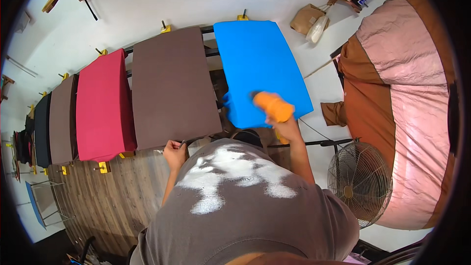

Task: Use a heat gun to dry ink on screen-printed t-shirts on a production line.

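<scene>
The orange tool (274,108), blurred, was over the lower part of the blue-covered board (260,59), toward six o'clock from that board's middle, its dark nose pointing to about ten o'clock; whether it touched the cloth could not be told. Of the hands, the right hand (283,125) was wrapped around the tool's lower end, the forearm reaching up from five o'clock. The blue cloth hung in loose folds at its board's near corner, toward seven o'clock. At nine o'clock from the blue board lay the large brown-covered board (171,88), and the left hand (175,155) was at its six o'clock edge, fingers bent and thumb near them; whether they pinched the cloth could not be made out. Farther toward nine o'clock stood the red-covered board (103,105), then a narrower brown one and a black one. Yellow blocks (166,29) with upright bolts showed at the boards' twelve o'clock ends. From the tool, a round wire-caged fan (360,184) stood between four and five o'clock, a pink and rust-brown fabric (400,64) hung at three, a tan bag (305,18) hung toward one, and the wooden floor (125,198) spread at eight.
</scene>
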The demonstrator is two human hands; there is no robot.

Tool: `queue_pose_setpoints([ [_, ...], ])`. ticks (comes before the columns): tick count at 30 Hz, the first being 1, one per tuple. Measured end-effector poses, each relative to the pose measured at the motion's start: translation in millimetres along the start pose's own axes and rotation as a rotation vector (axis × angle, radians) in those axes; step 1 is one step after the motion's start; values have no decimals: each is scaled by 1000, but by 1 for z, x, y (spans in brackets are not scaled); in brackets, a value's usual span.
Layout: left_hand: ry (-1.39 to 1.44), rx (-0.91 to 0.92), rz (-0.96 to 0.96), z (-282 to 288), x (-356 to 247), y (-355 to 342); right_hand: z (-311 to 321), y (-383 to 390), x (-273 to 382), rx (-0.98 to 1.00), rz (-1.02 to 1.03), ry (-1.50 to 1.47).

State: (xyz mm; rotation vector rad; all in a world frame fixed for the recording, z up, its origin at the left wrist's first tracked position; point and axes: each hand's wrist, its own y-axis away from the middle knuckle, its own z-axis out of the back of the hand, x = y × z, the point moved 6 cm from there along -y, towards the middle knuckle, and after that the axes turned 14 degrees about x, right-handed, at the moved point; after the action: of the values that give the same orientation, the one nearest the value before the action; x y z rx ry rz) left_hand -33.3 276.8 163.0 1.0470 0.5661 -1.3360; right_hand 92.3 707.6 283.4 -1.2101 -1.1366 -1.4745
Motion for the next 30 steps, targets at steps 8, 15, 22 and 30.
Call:
queue_pose_setpoints([
  [8, 41, 20, 13, -4, -6, 0, 74, 13, -15, -89, -175, 28],
  [15, 45, 86, -95, -4, -2, 0, 182, 37, 15, -665, 477, -924],
  [22, 99, 93, -166, -12, 6, -6, 108, 9, -17, -591, -39, -322],
  [30, -684, 82, -208, -2, -53, 7, 17, -31, 17, 215, 125, 344],
])
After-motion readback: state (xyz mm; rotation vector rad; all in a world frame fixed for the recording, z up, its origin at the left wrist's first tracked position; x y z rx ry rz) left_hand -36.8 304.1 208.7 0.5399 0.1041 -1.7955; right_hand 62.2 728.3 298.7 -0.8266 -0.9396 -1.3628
